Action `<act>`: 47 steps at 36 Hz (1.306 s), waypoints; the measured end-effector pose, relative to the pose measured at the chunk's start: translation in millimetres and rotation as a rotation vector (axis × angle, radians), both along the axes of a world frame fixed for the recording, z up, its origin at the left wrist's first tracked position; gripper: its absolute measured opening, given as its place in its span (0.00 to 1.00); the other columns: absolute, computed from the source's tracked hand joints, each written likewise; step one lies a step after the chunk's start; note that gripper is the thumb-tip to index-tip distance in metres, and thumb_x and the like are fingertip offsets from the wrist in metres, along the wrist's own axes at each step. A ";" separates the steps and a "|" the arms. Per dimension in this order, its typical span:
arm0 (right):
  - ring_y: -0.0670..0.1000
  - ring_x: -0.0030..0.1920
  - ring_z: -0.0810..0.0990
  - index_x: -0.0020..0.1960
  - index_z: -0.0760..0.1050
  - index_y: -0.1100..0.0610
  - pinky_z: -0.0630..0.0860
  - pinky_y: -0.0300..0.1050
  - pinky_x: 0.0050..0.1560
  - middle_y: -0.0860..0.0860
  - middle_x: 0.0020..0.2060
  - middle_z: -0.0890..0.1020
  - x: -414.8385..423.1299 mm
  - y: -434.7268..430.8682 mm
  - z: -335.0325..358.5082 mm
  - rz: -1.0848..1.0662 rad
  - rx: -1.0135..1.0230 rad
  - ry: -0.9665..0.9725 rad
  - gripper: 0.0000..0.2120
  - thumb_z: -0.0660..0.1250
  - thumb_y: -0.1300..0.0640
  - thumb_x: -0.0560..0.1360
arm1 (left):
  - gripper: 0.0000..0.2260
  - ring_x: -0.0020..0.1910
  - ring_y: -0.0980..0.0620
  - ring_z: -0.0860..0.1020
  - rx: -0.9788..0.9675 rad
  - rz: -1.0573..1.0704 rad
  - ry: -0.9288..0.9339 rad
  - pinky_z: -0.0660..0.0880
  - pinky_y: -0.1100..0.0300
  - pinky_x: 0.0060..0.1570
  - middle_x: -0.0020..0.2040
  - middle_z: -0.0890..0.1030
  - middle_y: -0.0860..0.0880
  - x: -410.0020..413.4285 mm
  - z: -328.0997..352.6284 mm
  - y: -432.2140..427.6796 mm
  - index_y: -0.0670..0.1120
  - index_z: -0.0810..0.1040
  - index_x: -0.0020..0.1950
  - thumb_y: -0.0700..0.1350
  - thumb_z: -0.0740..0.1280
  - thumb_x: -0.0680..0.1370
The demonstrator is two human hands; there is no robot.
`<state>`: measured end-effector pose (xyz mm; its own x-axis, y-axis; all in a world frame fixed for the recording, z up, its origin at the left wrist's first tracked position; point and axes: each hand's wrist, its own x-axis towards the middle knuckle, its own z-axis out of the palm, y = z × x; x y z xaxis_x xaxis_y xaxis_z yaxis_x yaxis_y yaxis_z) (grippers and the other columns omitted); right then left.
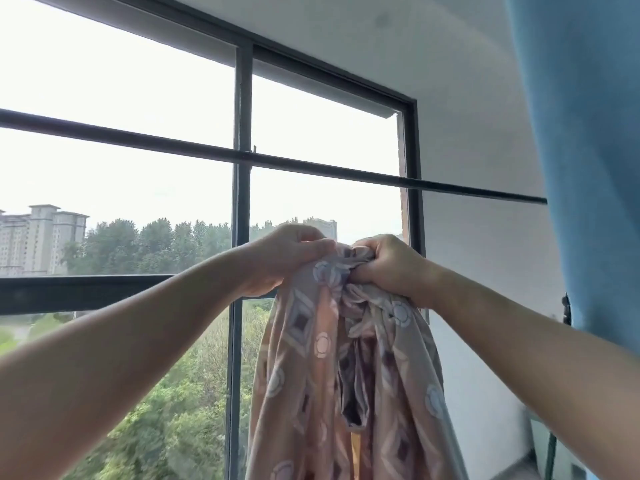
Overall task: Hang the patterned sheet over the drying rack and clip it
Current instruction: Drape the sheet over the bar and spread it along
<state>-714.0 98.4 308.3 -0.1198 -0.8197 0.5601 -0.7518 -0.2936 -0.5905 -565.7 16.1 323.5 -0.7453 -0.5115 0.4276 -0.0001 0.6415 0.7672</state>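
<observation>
Together, left hand (285, 259) and right hand (389, 266) grip patterned sheet (311, 375).

**Dark drying-rack bar (311, 169) crosses the window**
The thin bar slants slightly down to the right before the window frame (242, 98), its right end meeting a hanging blue cloth (588, 150).

Two bare forearms are in view, the left forearm (121, 341) and the right forearm (519, 344), both uncovered from the picture's edges to the wrists. Each looks broad near the camera and narrows toward its hand. The left hand (287, 259) and right hand (388, 266) are bare too, with knuckles and thumbs showing.
</observation>
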 end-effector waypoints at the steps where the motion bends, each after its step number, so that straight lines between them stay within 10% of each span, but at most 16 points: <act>1: 0.53 0.35 0.80 0.34 0.75 0.57 0.81 0.45 0.38 0.54 0.33 0.81 -0.3 -1.4 -0.6 -0.034 -0.076 0.005 0.08 0.69 0.62 0.71 | 0.12 0.31 0.51 0.76 0.063 -0.020 0.014 0.77 0.61 0.34 0.35 0.77 0.45 1.1 -3.1 -0.8 0.40 0.73 0.42 0.46 0.58 0.80; 4: 0.45 0.33 0.76 0.32 0.72 0.50 0.71 0.29 0.29 0.47 0.31 0.77 -0.7 -4.6 0.0 -0.138 -0.280 0.046 0.13 0.68 0.62 0.72 | 0.15 0.31 0.51 0.75 0.197 -0.072 0.010 0.75 0.64 0.29 0.34 0.77 0.45 2.8 -14.7 -6.8 0.40 0.74 0.46 0.47 0.54 0.81; 15: 0.48 0.39 0.76 0.44 0.79 0.58 0.71 0.34 0.38 0.51 0.39 0.80 -6.8 -6.8 3.6 -0.247 -0.394 0.071 0.05 0.66 0.65 0.72 | 0.12 0.49 0.52 0.80 0.189 -0.308 -0.530 0.76 0.59 0.55 0.47 0.83 0.50 23.3 -37.4 -34.2 0.42 0.75 0.53 0.35 0.69 0.71; 19: 0.50 0.41 0.76 0.46 0.79 0.58 0.72 0.34 0.37 0.51 0.39 0.80 -12.5 -5.9 5.5 -0.257 -0.410 0.028 0.06 0.66 0.65 0.72 | 0.06 0.36 0.59 0.80 0.119 -0.088 -0.663 0.75 0.68 0.35 0.39 0.83 0.54 20.4 -48.8 -39.3 0.45 0.76 0.46 0.34 0.66 0.75; 26: 0.50 0.39 0.76 0.46 0.78 0.57 0.71 0.36 0.34 0.50 0.38 0.79 -28.1 0.2 13.8 -0.351 -0.414 0.070 0.03 0.67 0.62 0.73 | 0.08 0.29 0.52 0.72 -0.042 0.404 0.132 0.71 0.64 0.28 0.32 0.76 0.46 23.4 -3.8 -52.0 0.41 0.76 0.37 0.33 0.63 0.76; 30: 0.49 0.39 0.76 0.46 0.78 0.56 0.70 0.39 0.36 0.49 0.37 0.79 -34.3 12.1 33.8 -0.410 -0.642 0.056 0.04 0.66 0.62 0.72 | 0.05 0.30 0.51 0.76 -0.314 0.312 0.676 0.74 0.66 0.25 0.35 0.78 0.46 32.5 35.6 -28.4 0.42 0.79 0.45 0.34 0.67 0.73; 32: 0.47 0.38 0.75 0.45 0.75 0.54 0.69 0.38 0.35 0.46 0.37 0.78 -33.4 13.1 34.9 -0.434 -0.714 0.022 0.03 0.65 0.61 0.73 | 0.04 0.32 0.52 0.78 -0.401 0.332 0.581 0.73 0.70 0.25 0.37 0.78 0.48 32.3 30.2 -26.2 0.42 0.77 0.46 0.38 0.69 0.73; 36: 0.52 0.44 0.76 0.44 0.74 0.56 0.63 0.41 0.35 0.49 0.41 0.79 -36.6 -1.2 1.8 -0.470 -0.403 0.275 0.01 0.65 0.61 0.73 | 0.08 0.33 0.52 0.76 -0.332 0.335 -0.213 0.74 0.64 0.31 0.31 0.77 0.50 22.3 -28.1 -43.0 0.48 0.77 0.31 0.38 0.71 0.69; 41: 0.47 0.38 0.73 0.41 0.71 0.53 0.65 0.28 0.30 0.45 0.36 0.76 -41.0 0.1 -13.4 -0.444 -0.474 0.154 0.05 0.66 0.59 0.73 | 0.08 0.22 0.58 0.72 -0.193 0.401 0.182 0.69 0.69 0.20 0.30 0.73 0.47 27.5 -4.5 -54.0 0.41 0.73 0.36 0.34 0.71 0.71; 47: 0.45 0.41 0.76 0.60 0.68 0.50 0.72 0.39 0.38 0.48 0.45 0.78 -31.0 5.3 -0.3 -0.280 -0.332 0.014 0.19 0.69 0.57 0.71 | 0.04 0.36 0.46 0.78 -0.187 0.390 -0.103 0.79 0.53 0.40 0.38 0.79 0.43 25.9 7.1 -51.7 0.39 0.77 0.43 0.36 0.70 0.71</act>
